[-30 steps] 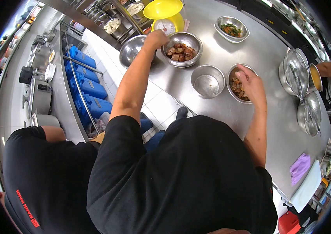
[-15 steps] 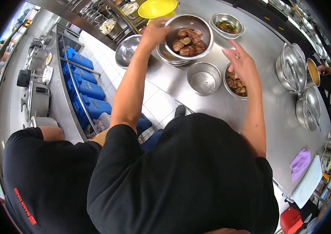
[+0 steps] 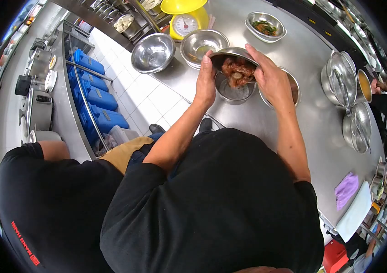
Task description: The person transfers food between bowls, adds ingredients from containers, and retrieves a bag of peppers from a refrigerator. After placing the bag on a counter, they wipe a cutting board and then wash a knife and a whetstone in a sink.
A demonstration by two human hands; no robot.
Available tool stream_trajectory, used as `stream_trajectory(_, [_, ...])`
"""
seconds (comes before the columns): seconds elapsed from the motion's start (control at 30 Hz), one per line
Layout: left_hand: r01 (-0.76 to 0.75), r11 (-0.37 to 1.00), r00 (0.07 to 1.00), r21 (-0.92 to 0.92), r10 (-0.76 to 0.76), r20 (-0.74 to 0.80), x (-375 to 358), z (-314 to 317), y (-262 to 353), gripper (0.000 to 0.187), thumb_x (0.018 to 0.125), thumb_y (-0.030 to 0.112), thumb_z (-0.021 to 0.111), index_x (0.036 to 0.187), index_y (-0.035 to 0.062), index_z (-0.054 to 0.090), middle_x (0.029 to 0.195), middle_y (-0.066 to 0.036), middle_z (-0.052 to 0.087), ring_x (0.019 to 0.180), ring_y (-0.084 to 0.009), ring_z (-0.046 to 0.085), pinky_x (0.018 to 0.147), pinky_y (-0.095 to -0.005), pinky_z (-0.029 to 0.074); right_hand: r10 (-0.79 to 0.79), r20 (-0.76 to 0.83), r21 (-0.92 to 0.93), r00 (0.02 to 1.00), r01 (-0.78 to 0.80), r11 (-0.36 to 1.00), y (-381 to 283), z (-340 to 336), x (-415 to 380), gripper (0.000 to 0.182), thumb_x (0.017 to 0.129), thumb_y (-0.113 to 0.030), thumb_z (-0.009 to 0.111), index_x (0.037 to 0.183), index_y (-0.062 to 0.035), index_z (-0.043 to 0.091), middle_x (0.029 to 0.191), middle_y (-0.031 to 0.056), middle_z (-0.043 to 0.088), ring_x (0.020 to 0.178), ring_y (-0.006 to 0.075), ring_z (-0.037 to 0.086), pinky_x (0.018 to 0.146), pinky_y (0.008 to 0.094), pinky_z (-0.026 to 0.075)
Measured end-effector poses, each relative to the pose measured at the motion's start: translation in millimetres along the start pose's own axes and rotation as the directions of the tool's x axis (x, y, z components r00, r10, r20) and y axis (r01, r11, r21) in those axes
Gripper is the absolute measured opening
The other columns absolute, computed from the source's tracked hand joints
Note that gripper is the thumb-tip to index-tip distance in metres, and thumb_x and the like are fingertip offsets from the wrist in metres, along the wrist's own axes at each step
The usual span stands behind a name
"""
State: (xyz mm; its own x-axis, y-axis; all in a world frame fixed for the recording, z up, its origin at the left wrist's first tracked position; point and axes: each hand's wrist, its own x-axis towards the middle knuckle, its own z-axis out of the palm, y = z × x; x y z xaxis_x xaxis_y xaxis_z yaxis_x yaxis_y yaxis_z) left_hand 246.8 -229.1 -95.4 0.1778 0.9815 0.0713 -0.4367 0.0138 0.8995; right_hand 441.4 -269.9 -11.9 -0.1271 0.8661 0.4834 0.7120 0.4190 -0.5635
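Between my two hands a steel mixing bowl (image 3: pixel 234 51) is tilted toward me. My left hand (image 3: pixel 206 82) grips its left rim and my right hand (image 3: pixel 271 75) its right side. Chunks of reddish-brown meat (image 3: pixel 239 72) slide toward its lower lip. Right below stands a deep steel pot (image 3: pixel 235 94), partly hidden by the bowl and the meat. Beside it, under my right hand, is another steel bowl (image 3: pixel 297 88), mostly covered by that hand. An open steel bowl (image 3: pixel 205 42) sits to the left of my left hand.
A yellow dial scale (image 3: pixel 185 25) and a wide steel bowl (image 3: pixel 153 53) stand at the left. Farther back is a bowl of greens (image 3: pixel 266 27). Strainers (image 3: pixel 343 73) and a purple cloth (image 3: pixel 347 190) lie at the right. A co-worker in black (image 3: pixel 56 204) is close on my left.
The meat bowl has moved right and tipped over the pot. My right hand has come onto its right side; before, only my left hand held it. The scale's dial is now uncovered.
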Motion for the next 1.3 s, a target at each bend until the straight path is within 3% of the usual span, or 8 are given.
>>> stream_trajectory(0.3, [-0.026, 0.999, 0.998, -0.029, 0.024, -0.064, -2.0, 12.3, 9.2, 0.072, 0.103, 0.053, 0.04, 0.15, 0.0006, 0.028, 0.142, -0.013, 0.043, 0.129, -0.0191, 0.043, 0.113, -0.034, 0.029, -0.055, -0.244, 0.061, 0.968, 0.071, 0.996, 1.1, 1.5, 3.9, 0.061, 0.088, -0.002, 0.053, 0.142, -0.0304, 0.048, 0.116, 0.0116, 0.067, 0.085, 0.0282, 0.069, 0.076, 0.0396, 0.056])
stream_trajectory(0.4, [-0.227, 0.933, 0.973, 0.278, 0.231, 0.021, 2.7, 20.8, 23.0, 0.057, 0.1, 0.036, 0.054, 0.141, -0.002, 0.043, 0.126, -0.013, 0.057, 0.116, -0.0164, 0.052, 0.103, -0.0302, 0.038, 0.486, -0.007, 0.174, 0.874, -0.477, 0.861, -17.4, -18.3, 3.7, 0.052, 0.094, -0.014, 0.057, 0.144, -0.0275, 0.047, 0.096, 0.0136, 0.069, 0.069, 0.0235, 0.068, 0.072, 0.0374, 0.055])
stream_trajectory(0.63, [-0.082, 0.837, 0.977, 0.541, 0.176, -0.124, 44.5, -25.0, 51.2, 0.037, 0.093, 0.018, 0.059, 0.125, -0.0015, 0.056, 0.1, -0.013, 0.067, 0.084, -0.0185, 0.065, 0.074, -0.033, 0.055, 0.128, -0.104, -0.008, 0.986, -0.129, 0.992, 64.4, -31.7, -13.0, 0.055, 0.094, -0.043, 0.061, 0.139, -0.0122, 0.054, 0.116, 0.02, 0.067, 0.093, 0.0313, 0.069, 0.085, 0.0379, 0.052])
stream_trajectory(0.77, [0.237, 0.901, 0.957, 0.364, -0.152, -0.247, 31.9, -26.6, 87.7, 0.073, 0.097, 0.04, 0.058, 0.148, -0.0023, 0.03, 0.112, -0.02, 0.064, 0.081, -0.0228, 0.069, 0.06, -0.0343, 0.059, 0.562, -0.064, -0.233, 0.825, -0.559, 0.795, 124.2, -55.7, -56.9, 0.047, 0.095, -0.03, 0.058, 0.131, -0.0005, 0.056, 0.129, 0.0237, 0.06, 0.112, 0.0377, 0.061, 0.099, 0.04, 0.046])
stream_trajectory(0.87, [-0.041, 0.506, 0.947, 0.862, 0.295, -0.127, 29.1, -48.4, 75.1, 0.093, 0.092, 0.052, 0.061, 0.15, -0.0089, 0.022, 0.132, -0.032, 0.053, 0.103, -0.0297, 0.066, 0.089, -0.0395, 0.052, 0.604, -0.005, -0.215, 0.797, -0.591, 0.778, 173.8, -35.5, -97.9, 0.047, 0.092, -0.019, 0.055, 0.134, 0.0015, 0.052, 0.122, 0.0249, 0.062, 0.098, 0.0352, 0.068, 0.084, 0.0393, 0.055])
stream_trajectory(0.97, [-0.089, 0.567, 0.969, 0.819, 0.238, -0.06, 4.2, -18.0, 88.2, 0.065, 0.098, 0.046, 0.057, 0.143, 0.0001, 0.046, 0.122, -0.016, 0.065, 0.103, -0.0202, 0.065, 0.082, -0.0315, 0.053, 0.837, 0.117, 0.166, 0.535, -0.841, 0.514, 111.5, -45.0, -81.5, 0.05, 0.089, -0.015, 0.053, 0.136, 0.0004, 0.048, 0.112, 0.0252, 0.065, 0.077, 0.0305, 0.07, 0.06, 0.0362, 0.059])
stream_trajectory(1.2, [0.007, 0.822, 0.998, 0.569, -0.043, 0.049, -26.4, -5.6, 37.5, 0.064, 0.101, 0.052, 0.044, 0.137, -0.0005, 0.053, 0.136, -0.017, 0.056, 0.128, -0.0239, 0.05, 0.107, -0.0347, 0.038, 0.706, -0.101, 0.211, 0.701, -0.678, 0.704, 94.3, -71.5, -57.7, 0.044, 0.088, -0.013, 0.053, 0.131, -0.0073, 0.052, 0.097, 0.0168, 0.069, 0.063, 0.0246, 0.066, 0.049, 0.0347, 0.053])
stream_trajectory(1.3, [-0.043, 0.827, 0.998, 0.56, 0.009, 0.063, -34.7, -2.4, 18.3, 0.072, 0.103, 0.055, 0.035, 0.145, -0.0026, 0.042, 0.149, -0.02, 0.043, 0.141, -0.0269, 0.036, 0.116, -0.0347, 0.025, 0.173, -0.33, 0.042, 0.928, -0.169, 0.985, 86.1, -65.3, -36.7, 0.041, 0.088, -0.013, 0.054, 0.13, -0.0135, 0.056, 0.09, 0.0126, 0.07, 0.064, 0.0238, 0.066, 0.056, 0.037, 0.052])
